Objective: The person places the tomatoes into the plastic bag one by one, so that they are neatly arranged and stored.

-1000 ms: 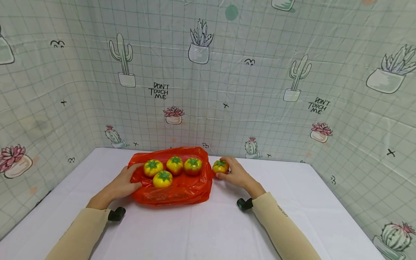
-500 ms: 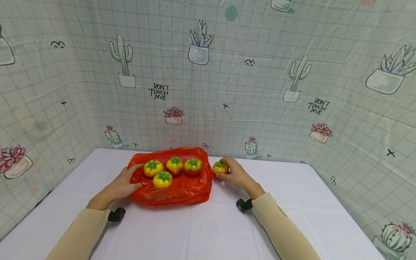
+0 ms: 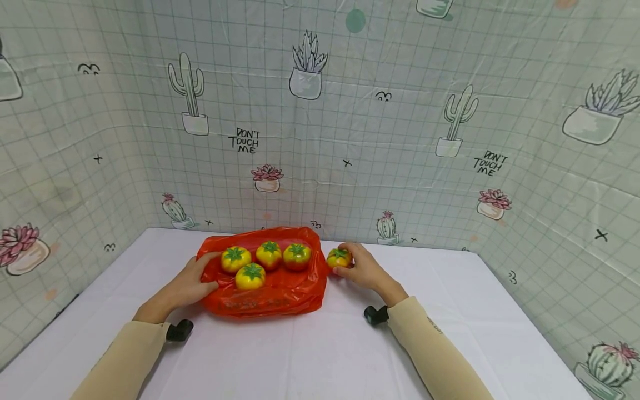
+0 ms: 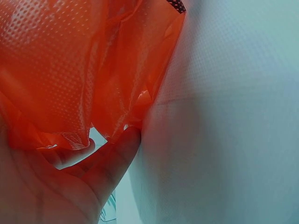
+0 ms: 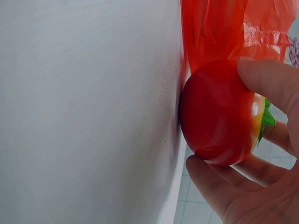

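A red plastic bag point(image 3: 280, 297) lies on the table with its mouth spread wide. Several yellow and red tomatoes with green leafy tops sit inside it, among them a front tomato point(image 3: 250, 276) and a right one point(image 3: 297, 256). My left hand point(image 3: 186, 282) holds the bag's left end; in the left wrist view, the bag's folds point(image 4: 126, 79) lie against its fingers point(image 4: 114, 163). Just right of the bag, my right hand point(image 3: 365, 268) grips another tomato point(image 5: 219, 112) between thumb and fingers. That tomato is at the table surface, close to the bag's side.
The table point(image 3: 320, 361) has a white cloth over it. Patterned fabric walls point(image 3: 350, 139) enclose its back and sides. A black wrist camera point(image 3: 179, 330) is on the left wrist and another camera point(image 3: 376, 315) on the right.
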{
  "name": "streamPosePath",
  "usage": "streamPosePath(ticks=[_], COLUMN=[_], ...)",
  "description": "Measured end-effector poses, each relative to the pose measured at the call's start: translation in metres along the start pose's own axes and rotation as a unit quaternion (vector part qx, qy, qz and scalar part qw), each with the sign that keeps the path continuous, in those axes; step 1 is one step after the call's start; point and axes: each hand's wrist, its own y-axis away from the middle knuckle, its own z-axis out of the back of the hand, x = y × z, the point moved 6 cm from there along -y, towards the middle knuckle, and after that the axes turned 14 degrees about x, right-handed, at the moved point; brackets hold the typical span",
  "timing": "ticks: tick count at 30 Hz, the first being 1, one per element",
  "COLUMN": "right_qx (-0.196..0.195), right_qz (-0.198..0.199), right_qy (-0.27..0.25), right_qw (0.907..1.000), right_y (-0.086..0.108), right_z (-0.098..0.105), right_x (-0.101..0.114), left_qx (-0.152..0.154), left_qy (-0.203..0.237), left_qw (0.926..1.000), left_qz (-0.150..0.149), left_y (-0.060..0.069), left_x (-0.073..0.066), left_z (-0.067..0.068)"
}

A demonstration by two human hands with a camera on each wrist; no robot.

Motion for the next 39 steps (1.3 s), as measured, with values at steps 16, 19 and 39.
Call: streamPosePath(ticks=[16,19,39], right_qx=[-0.015,-0.019,-0.056], right_qz=[0.007,0.013,0.063], right_qy=[0.008,0.011,0.0], right_qw=[0.9998,0.9997,0.9964], right_y=[0.003,0.004,0.011], right_z=[0.003,0.004,0.014], right_x=[0.003,0.004,0.019], left_qx=[0.0,0.001,0.004], left_qy=[0.0,-0.001,-0.005], left_qw=[1.0,1.0,1.0], left_qz=[0.006,0.006,0.006], left_y=[0.0,0.0,0.0], left_x=[-0.001,-0.001,-0.002], left_z=[0.0,0.0,-0.001])
